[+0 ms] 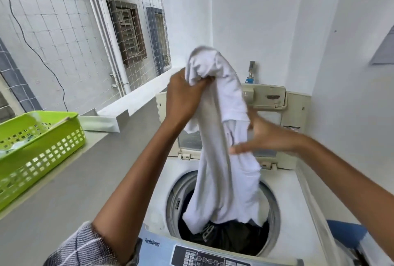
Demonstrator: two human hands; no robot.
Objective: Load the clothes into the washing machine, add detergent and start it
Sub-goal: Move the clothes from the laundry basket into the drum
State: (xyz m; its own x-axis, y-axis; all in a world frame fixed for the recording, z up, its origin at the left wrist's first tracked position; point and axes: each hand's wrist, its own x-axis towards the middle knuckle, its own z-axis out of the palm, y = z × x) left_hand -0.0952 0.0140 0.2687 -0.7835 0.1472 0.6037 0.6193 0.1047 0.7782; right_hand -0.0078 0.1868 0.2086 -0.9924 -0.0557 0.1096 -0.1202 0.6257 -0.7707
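Step in hand: loading, judged from the garment hanging over the open tub; detergent and start not yet reached.
White garment (221,159): held high at its top and left to hang long, lower hem already dipping inside the drum mouth (223,212); likely lifted that way so the cloth would feed straight down rather than bunch on the rim.
Left hand (183,97): raised above the machine, fingers closed tight on a bunched fold at the garment's top; all the weight taken here.
Right hand (266,135): open, fingers spread flat, laid against the right side of the hanging cloth about halfway down; gripping nothing, seemingly steadying or guiding the fall toward the opening.
Garment relative to hands: below the left, just left of the right and touching it, centred over the tub.
Dark clothes (230,238): already lying in the drum, under the white hem.
Lid (264,95): folded up and back against the wall, out of the way of both arms.
Green basket (40,138): on the ledge to the left, well apart from the hands; a few items visible inside, contents otherwise unclear.
Control panel (204,257): at the near edge, untouched.
Progress: partway through loading, as a judgement.
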